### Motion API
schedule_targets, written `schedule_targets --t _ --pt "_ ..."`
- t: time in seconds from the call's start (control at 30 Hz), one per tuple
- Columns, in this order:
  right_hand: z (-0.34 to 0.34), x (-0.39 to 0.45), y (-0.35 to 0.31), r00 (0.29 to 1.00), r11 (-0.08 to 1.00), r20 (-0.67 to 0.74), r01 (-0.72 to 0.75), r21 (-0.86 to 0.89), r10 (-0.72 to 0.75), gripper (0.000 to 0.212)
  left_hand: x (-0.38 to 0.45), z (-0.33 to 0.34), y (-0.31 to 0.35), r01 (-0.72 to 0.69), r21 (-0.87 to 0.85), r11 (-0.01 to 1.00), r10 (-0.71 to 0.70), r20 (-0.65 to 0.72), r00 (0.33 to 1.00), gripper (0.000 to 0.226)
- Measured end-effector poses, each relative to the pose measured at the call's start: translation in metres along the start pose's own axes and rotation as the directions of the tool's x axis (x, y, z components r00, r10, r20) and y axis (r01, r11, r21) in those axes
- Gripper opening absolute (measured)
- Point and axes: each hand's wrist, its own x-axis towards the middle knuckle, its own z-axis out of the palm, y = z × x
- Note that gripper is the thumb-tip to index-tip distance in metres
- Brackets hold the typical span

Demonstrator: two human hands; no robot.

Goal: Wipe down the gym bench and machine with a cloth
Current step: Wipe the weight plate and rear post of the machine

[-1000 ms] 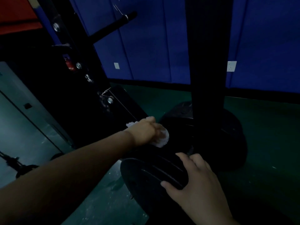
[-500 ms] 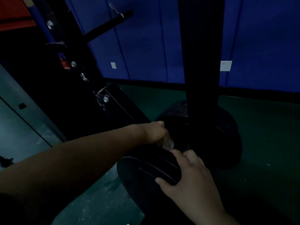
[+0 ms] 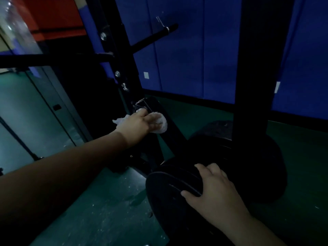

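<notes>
My left hand (image 3: 137, 124) is out on the machine frame (image 3: 122, 71), fingers curled over a bunched white cloth (image 3: 159, 122) and pressing it against a sloping black bar (image 3: 168, 132) low on the frame. The cloth pokes out on both sides of the hand, one tuft toward the upright, the bigger wad under the fingertips. Just above it I can see a metal clip or pin (image 3: 140, 102) and a couple of shiny bolts (image 3: 117, 74) up the post.

My right hand (image 3: 214, 190) is down near me, fingers spread and laid over the rim of a black weight plate (image 3: 170, 194), thumb on its near face; it's resting there, not gripping tight. A second dark plate (image 3: 248, 157) sits behind it at the foot of a thick black upright (image 3: 252, 68).

Containers, none that I can make out. Writing, no: the lighting is dim and no label or brand is readable on the plates or frame. Blue wall padding (image 3: 186, 59) runs behind, with a small white socket plate (image 3: 146, 75), and green floor (image 3: 106, 201) below.
</notes>
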Motion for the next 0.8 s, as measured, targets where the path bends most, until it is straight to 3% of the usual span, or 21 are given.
schedule_targets --t 0.07,0.13,0.23,0.37,0.5,0.67,0.8 --pt "0.002 0.011 -0.01 0.999 0.999 0.017 0.03 -0.025 -0.029 0.088 -0.008 -0.002 -0.008 0.089 -0.016 0.996 -0.09 -0.088 0.992 0.04" --pt "0.003 0.02 -0.017 0.998 0.999 0.043 0.041 -0.03 -0.04 0.085 -0.022 -0.007 -0.012 0.187 -0.079 0.979 -0.193 -0.088 0.977 0.041" --pt "0.003 0.03 -0.022 0.996 0.999 0.082 0.034 -0.01 -0.033 0.083 -0.051 -0.022 -0.02 0.292 0.047 0.955 -0.284 -0.139 0.949 0.038" --pt "0.004 0.049 -0.033 0.997 0.993 0.055 0.051 0.111 -0.057 0.068 -0.071 -0.037 -0.058 0.289 -0.033 0.957 -0.286 -0.271 0.919 0.041" --pt "0.007 0.092 -0.06 0.983 0.954 -0.143 0.153 0.259 -0.118 0.06 -0.066 -0.033 -0.076 0.278 -0.155 0.948 -0.318 -0.392 0.863 0.038" --pt "0.008 0.159 -0.102 0.902 0.934 -0.39 0.286 0.215 -0.186 0.069 -0.044 -0.022 -0.094 0.163 -0.366 0.916 -0.346 -0.517 0.783 0.042" --pt "0.013 0.215 -0.132 0.909 0.944 -0.388 0.251 0.213 -0.154 0.082 -0.022 -0.013 -0.125 0.085 -0.401 0.912 -0.327 -0.588 0.739 0.046"
